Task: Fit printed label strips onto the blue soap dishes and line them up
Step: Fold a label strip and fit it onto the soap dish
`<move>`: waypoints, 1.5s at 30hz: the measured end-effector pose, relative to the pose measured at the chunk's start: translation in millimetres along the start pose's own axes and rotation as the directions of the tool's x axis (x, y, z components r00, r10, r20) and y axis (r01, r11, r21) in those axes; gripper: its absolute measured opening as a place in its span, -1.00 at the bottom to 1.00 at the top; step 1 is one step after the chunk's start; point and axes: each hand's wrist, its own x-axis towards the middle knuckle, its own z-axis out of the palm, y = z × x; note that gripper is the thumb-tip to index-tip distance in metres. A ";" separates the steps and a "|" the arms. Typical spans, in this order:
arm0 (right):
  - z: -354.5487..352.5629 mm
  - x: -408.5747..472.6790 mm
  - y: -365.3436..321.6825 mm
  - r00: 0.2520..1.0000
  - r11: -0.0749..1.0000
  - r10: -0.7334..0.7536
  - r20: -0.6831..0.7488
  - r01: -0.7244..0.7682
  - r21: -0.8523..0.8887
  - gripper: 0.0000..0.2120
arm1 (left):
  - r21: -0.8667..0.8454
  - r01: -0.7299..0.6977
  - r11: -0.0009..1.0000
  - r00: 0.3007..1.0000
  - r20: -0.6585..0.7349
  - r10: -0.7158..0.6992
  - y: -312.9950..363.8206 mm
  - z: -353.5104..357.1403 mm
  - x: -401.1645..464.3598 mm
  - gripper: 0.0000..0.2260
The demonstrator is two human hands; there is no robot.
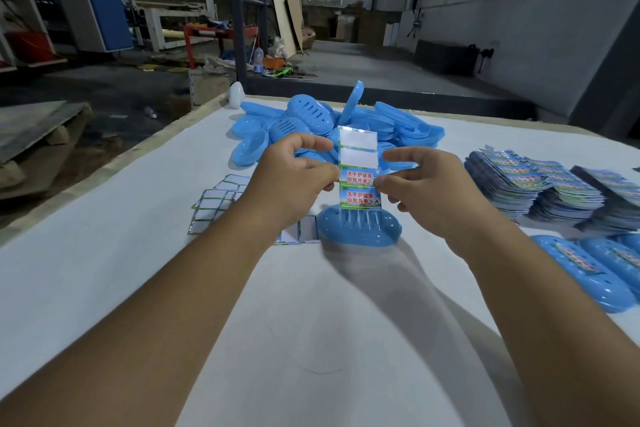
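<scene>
A printed label strip (358, 166) is held upright above the table, its upper part showing blank white backing, its lower part red text on a green picture. My left hand (294, 177) pinches its left edge and my right hand (415, 180) pinches its right edge. Directly below the strip lies one blue soap dish (360, 229) with slotted top. A heap of blue soap dishes (332, 125) is piled behind it. Two labelled dishes (588, 270) lie side by side at the right edge.
Stacks of printed label strips (540, 184) stand at the right. Used white backing pieces (218, 201) lie scattered left of my hands. The white table (138, 270) has a raised wooden edge at the left; workshop floor and clutter lie beyond.
</scene>
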 end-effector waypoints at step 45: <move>1.9 -12.1 -10.0 0.996 0.999 0.015 0.082 -0.011 -0.048 -0.83 | 0.182 0.055 0.982 0.991 -0.133 -0.031 -8.8 0.3 5.3 -0.84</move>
